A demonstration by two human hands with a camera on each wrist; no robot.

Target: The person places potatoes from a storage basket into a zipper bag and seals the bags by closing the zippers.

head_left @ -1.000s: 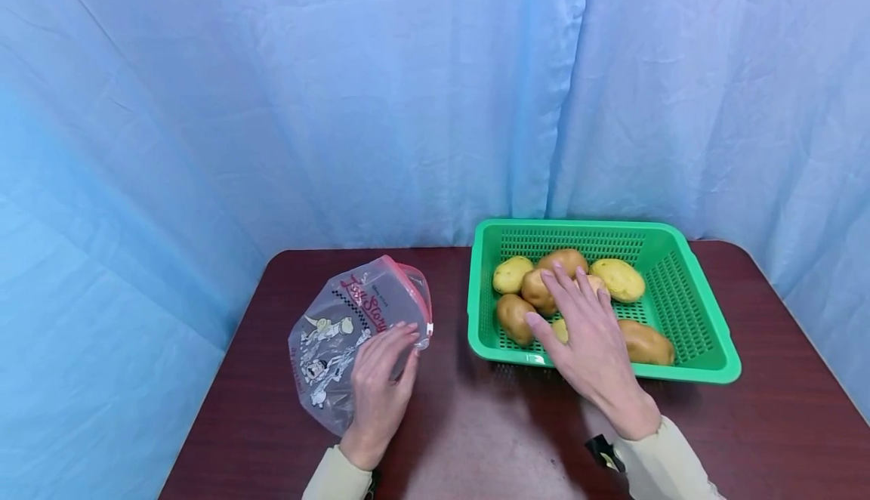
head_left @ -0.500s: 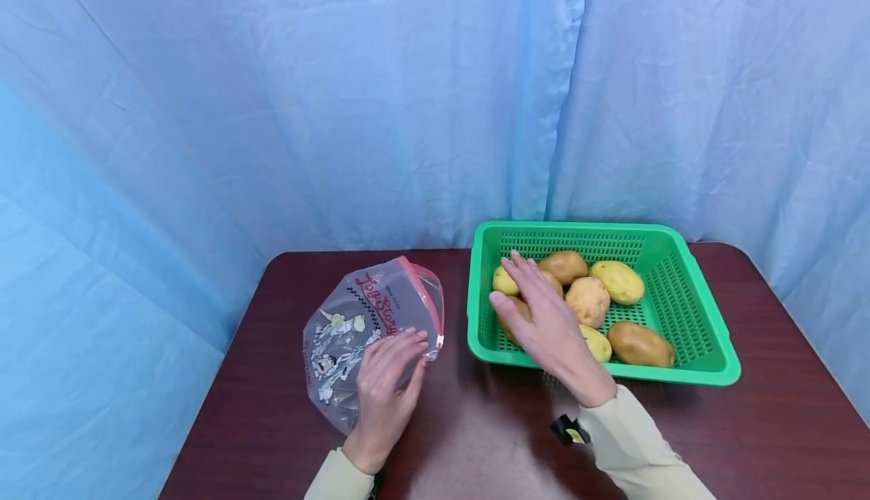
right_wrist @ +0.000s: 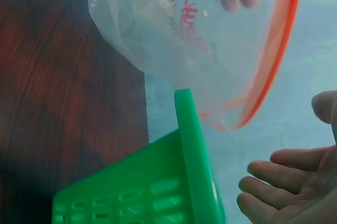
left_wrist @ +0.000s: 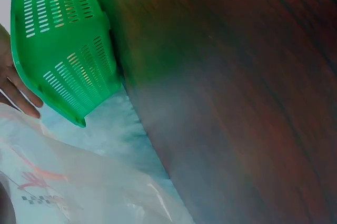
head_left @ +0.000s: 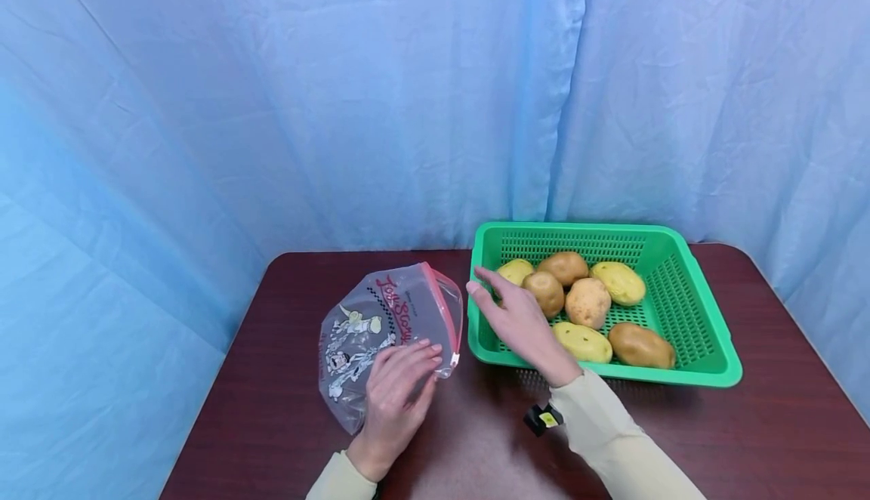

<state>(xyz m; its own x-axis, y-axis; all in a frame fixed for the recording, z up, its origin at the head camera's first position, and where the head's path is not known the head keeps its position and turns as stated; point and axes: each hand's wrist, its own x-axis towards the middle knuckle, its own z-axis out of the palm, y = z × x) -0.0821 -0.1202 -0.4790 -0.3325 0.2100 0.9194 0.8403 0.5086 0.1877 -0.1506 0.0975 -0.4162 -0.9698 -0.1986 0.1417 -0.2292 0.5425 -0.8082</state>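
In the head view my left hand [head_left: 401, 398] pinches a clear plastic zipper bag [head_left: 370, 326] near its lower right corner, beside the white slider [head_left: 455, 359]. Red and white cartoon print covers the bag, and its pink-edged mouth gapes toward the basket. My right hand [head_left: 519, 326] reaches over the left rim of a green basket [head_left: 720, 364], fingers spread toward the bag mouth. The right wrist view shows the right hand [right_wrist: 295, 187] palm bare, holding nothing. Brown potatoes [head_left: 641, 345] and yellow potatoes [head_left: 582, 341] lie in the basket; the right hand hides its left part.
A dark red-brown wooden table [head_left: 272, 379] bears the basket on its right half. Behind and to the left hang light blue curtains [head_left: 340, 107]. A small black wrist device [head_left: 542, 418] sits at the right sleeve.
My right hand has moved left from over the potatoes to the basket's left rim. The left hand has drawn the bag to the right, closer to the basket.
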